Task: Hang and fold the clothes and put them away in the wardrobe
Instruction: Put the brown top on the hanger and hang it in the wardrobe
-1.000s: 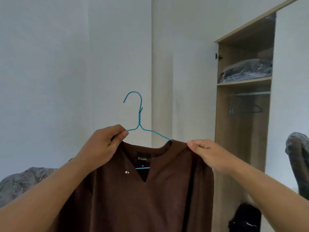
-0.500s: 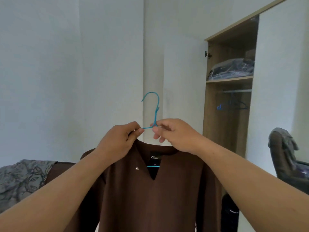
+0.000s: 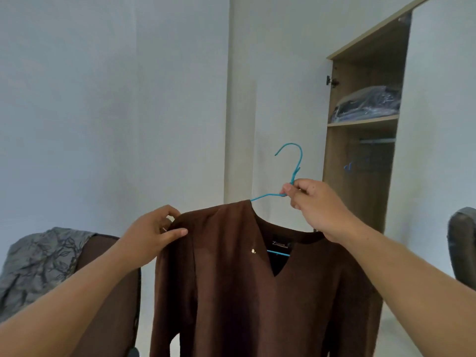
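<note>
2 hands hold the brown shirt (image 3: 244, 292) up, left of the far open wardrobe (image 3: 360, 155): right hand (image 3: 313, 207) pinches the blue hanger (image 3: 293, 171) neck, left hand (image 3: 152, 231) pinches the left shoulder. That shoulder looks bunched and can slide off when released.

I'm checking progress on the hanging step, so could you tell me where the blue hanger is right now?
In the head view, the blue hanger is right of centre, inside the brown top, pinched at its neck by the right hand, left of the open wardrobe.
</note>
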